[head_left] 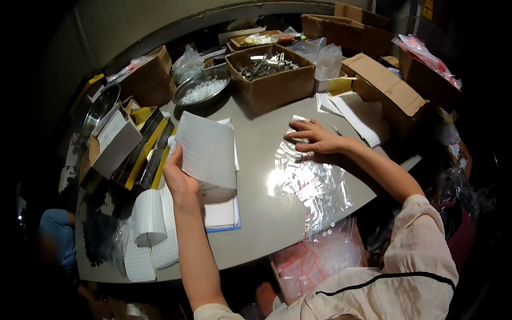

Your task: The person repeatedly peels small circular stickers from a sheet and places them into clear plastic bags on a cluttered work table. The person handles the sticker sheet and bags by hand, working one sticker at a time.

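Observation:
My left hand [180, 173] grips the left edge of a raised white gridded paper sheet [205, 146], with the thumb on top. Under it lies a paper pad [223, 214] with a blue lower edge. My right hand [316, 137] is to the right, fingers spread and palm down, over the far end of a fanned row of clear zip bags [314, 184]. Small round pale pieces show in the nearer bags. Whether the fingertips press on the bags, I cannot tell.
An open notebook [169, 226] lies at the near left of the table [256, 224]. Farther back stand a metal bowl [186, 80] of clear small pieces and a cardboard box [274, 92] of metal parts. More zip bags [314, 266] sit below the table's near edge. Boxes line both sides.

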Available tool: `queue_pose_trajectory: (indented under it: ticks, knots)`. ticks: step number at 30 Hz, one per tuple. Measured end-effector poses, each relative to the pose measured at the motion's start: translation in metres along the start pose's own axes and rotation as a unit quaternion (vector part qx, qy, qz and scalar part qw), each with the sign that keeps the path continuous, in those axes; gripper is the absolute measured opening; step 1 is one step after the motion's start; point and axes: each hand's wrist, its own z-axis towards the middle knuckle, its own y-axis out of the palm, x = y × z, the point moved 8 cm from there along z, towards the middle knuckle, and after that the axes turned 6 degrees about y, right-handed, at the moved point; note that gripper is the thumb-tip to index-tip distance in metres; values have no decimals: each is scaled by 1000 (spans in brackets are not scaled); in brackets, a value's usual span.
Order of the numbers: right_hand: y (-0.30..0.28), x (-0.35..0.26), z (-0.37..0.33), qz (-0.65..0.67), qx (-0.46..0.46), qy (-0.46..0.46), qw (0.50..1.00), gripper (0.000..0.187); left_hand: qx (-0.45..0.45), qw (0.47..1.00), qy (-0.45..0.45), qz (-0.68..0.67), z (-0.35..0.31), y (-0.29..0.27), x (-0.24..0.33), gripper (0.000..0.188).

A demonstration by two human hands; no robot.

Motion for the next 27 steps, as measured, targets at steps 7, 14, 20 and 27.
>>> queue_pose_trajectory:
  ticks: [7,14,20,27]
  knots:
    - [23,-91,-63,-6,22,-69,997,56,81,970,50,222,27,-63,25,42]
    - [-1,-114,-90,218,120,9,968,50,198,490,331,782,-25,-22,58,67]
    - [7,-76,-98,21,91,30,995,58,-368,564,338,657,-122,112,-42,76]
    - [27,-130,-141,33,64,-38,997,51,-494,449,158,728,-196,95,-112,106]
